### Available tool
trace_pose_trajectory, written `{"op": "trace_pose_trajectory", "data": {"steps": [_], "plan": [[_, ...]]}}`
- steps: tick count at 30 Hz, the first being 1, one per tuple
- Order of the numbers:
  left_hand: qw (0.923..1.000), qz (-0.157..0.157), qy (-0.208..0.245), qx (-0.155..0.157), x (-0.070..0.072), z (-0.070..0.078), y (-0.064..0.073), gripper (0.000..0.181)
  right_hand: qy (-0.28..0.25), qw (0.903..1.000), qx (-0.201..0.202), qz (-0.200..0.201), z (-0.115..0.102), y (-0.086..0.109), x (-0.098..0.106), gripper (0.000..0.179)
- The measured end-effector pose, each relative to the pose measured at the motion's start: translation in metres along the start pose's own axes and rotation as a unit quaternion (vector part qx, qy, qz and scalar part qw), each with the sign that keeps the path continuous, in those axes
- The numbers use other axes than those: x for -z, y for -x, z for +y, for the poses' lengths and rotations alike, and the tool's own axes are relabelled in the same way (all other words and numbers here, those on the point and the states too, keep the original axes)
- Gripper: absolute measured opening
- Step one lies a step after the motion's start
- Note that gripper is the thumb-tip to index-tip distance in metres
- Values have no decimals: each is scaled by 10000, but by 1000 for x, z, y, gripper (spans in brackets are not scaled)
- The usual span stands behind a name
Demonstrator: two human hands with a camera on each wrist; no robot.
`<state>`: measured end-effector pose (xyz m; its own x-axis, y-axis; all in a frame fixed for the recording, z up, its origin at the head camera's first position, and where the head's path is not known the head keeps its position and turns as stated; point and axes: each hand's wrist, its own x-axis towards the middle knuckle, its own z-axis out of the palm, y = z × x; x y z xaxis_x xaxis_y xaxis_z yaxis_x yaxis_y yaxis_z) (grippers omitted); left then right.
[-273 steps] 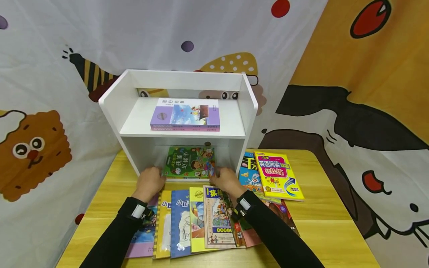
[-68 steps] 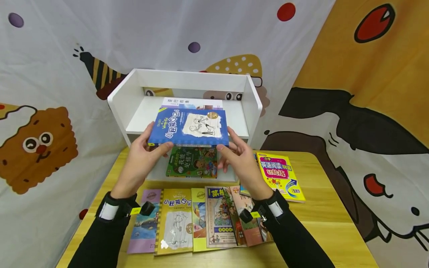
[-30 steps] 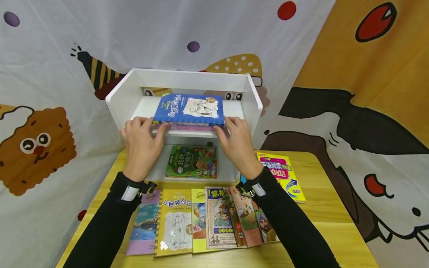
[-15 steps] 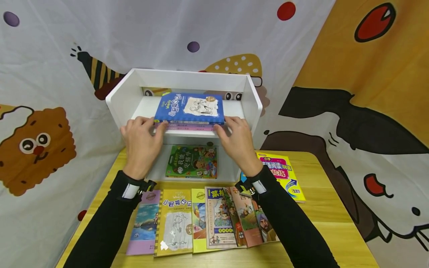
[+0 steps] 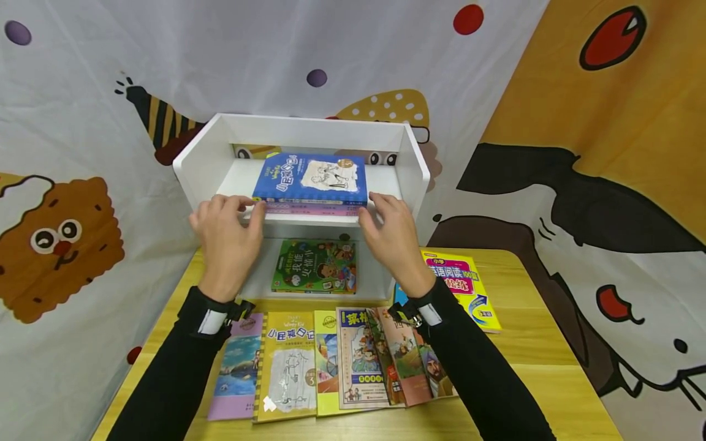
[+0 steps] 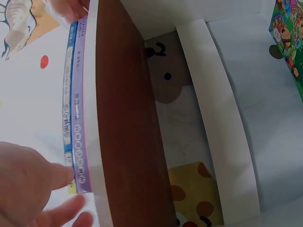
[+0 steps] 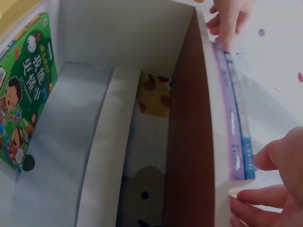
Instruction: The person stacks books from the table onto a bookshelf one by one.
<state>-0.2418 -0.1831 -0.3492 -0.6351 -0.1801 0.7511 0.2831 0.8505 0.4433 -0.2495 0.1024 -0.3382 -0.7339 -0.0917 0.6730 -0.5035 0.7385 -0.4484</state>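
Observation:
A blue book (image 5: 311, 177) lies flat on purple books (image 5: 309, 209) on the upper shelf of the white bookshelf (image 5: 300, 131). At the stack's left front corner is my left hand (image 5: 228, 242), its thumb (image 6: 61, 176) against or very near the spines. My right hand (image 5: 394, 242) is at the right front corner, with a thumb (image 7: 267, 158) beside the blue book's edge. Fingers of both hands are loosely bent around the corners, not gripping. A green book (image 5: 314, 266) lies on the lower shelf.
In front of the bookshelf, a row of books covers the wooden table (image 5: 540, 367): a purple one (image 5: 238, 367), a yellow one (image 5: 288, 367) and several others, some overlapping. A yellow-and-pink book (image 5: 480, 300) lies right of the shelf, partly behind my right arm. A printed cloth (image 5: 353, 37) hangs behind.
My hands were at the green book on the lower shelf; later they carried the blue book from the table row onto the purple books. Just now both hands have eased slightly outward from the stack.

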Motion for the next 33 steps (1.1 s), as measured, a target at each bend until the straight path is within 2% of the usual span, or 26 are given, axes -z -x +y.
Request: {"op": "trace_pose_trajectory", "data": {"steps": [2,5,9,12,17,21,24,30,33], "plan": [[9999,114,9,18,4,1,3,38,-132,9998,58,122,-3,5,3,41],[9998,151,47,-121,10,4,9,34,-382,9979,274,449,-8,15,8,35],[9987,-135,366,-315,16,10,22,31,-808,9913,677,784,-11,33,12,25],[9959,-525,662,-329,17,11,35,28,-1144,9872,883,675,-8,50,10,21],[9865,-1311,977,-137,12,5,58,27,-1442,9861,821,54,5,82,-3,22],[9730,-2015,1128,27,1,-5,83,26,-1291,9885,575,-528,22,111,-15,21],[9590,-2588,1156,96,-11,-12,105,25,-1085,9904,317,-800,38,132,-21,19],[9335,-3395,1096,367,-35,-26,143,23,-643,9919,-287,-1060,82,164,-18,17],[9155,-3806,1168,578,-40,-32,159,21,-384,9899,-757,-1138,105,175,-9,18]]}}
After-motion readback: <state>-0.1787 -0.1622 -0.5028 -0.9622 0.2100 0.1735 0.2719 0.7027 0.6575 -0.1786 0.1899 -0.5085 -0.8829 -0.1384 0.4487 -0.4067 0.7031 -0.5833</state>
